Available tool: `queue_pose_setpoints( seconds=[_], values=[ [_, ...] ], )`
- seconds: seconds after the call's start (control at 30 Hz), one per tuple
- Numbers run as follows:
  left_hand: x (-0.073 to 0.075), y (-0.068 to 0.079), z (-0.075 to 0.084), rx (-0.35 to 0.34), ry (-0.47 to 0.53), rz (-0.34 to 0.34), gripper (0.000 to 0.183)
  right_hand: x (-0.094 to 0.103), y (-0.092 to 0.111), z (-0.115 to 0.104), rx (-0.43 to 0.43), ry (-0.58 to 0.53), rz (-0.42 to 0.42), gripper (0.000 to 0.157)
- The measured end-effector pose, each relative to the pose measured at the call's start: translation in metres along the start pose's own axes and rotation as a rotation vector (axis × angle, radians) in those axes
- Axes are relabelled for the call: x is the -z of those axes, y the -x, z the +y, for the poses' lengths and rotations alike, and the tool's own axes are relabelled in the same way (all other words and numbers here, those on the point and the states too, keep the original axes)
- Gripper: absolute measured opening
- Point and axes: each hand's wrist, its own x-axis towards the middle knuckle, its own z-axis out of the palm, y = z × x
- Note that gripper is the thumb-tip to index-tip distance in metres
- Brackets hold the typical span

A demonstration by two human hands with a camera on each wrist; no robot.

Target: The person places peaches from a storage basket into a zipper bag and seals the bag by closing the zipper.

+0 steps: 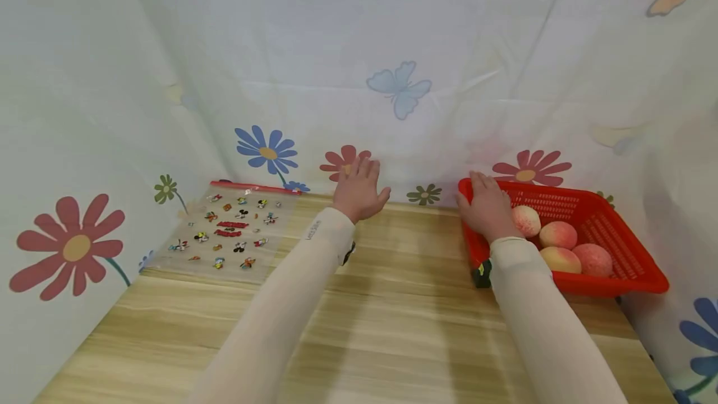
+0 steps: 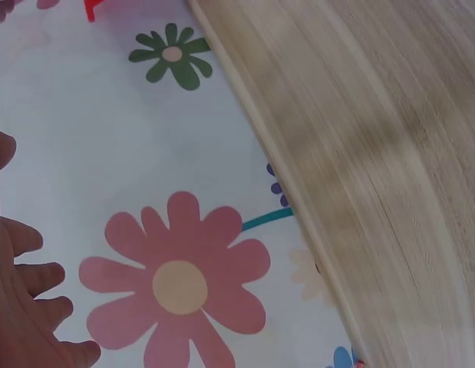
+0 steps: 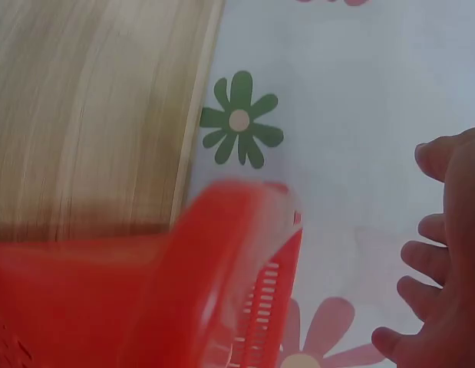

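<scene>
My left hand (image 1: 360, 193) reaches forward over the far part of the table, its fingers spread and holding nothing. In the left wrist view that hand (image 2: 26, 307) shows at the lower left edge, in front of the flowered cloth. My right hand (image 1: 489, 207) is over the left rim of a red plastic basket (image 1: 634, 254), fingers extended. The right wrist view has the right hand (image 3: 444, 261) apart from the basket's rim (image 3: 214, 253), with nothing in its fingers. Several pink and yellow peaches (image 1: 558, 235) lie inside the basket.
A clear zip bag (image 1: 224, 229) with a red slider strip and cartoon prints lies flat at the table's back left. The wooden table (image 1: 392, 329) meets a white curtain (image 1: 449, 30) printed with flowers and a butterfly along its back and sides.
</scene>
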Motion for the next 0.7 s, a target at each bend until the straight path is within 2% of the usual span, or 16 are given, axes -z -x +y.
queue_pose_setpoints(
  seconds=[0.27,0.7],
  values=[
    [-0.009,-0.003,0.013,-0.023,-0.018,0.028,0.071,0.003,0.006,0.01,-0.008,-0.033,0.016,0.076],
    [-0.01,-0.007,0.038,-0.061,-0.011,-0.008,0.071,0.011,0.013,0.035,-0.031,-0.026,0.061,0.077]
  ],
)
